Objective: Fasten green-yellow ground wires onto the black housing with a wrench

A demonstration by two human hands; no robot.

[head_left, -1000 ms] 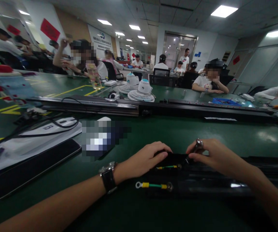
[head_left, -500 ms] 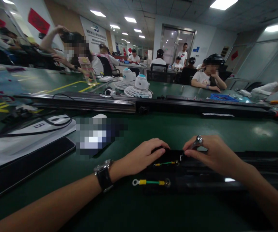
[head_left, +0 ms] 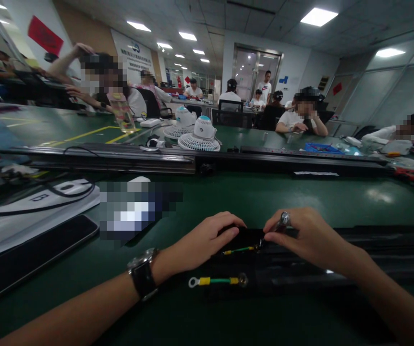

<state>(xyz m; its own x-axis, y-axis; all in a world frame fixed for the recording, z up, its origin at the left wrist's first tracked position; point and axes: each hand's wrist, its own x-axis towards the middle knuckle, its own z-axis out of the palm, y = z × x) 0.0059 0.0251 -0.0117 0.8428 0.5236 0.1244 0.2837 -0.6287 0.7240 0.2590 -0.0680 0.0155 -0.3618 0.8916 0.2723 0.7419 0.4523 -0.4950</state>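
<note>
My right hand (head_left: pixel 300 233) is closed around a slim metal wrench (head_left: pixel 285 219) with a shiny round head, its lower end close to the bolted end of a green-and-yellow ground wire (head_left: pixel 245 249). That wire lies along a black metal rail (head_left: pixel 322 239). My left hand (head_left: pixel 212 240), with a watch on the wrist, grips the left end of the same rail, its fingertips partly hidden behind the edge. Nearer to me, a second short ground wire (head_left: pixel 220 281) with a ring terminal sticks out from the end of another black rail (head_left: pixel 282 278).
Long rails (head_left: pixel 138 162) cross the table behind my hands. Two white fans (head_left: pixel 200 134), a drink bottle (head_left: pixel 122 113) and a blue tray (head_left: pixel 320 148) stand beyond. A phone-like black slab (head_left: pixel 41 259) and a white bag (head_left: pixel 66 197) lie at left. Other people sit around.
The view has shifted slightly, so everything sits a little further left and my hands a little lower. Both hands keep their places at the rail; the wrench looks slightly turned.
</note>
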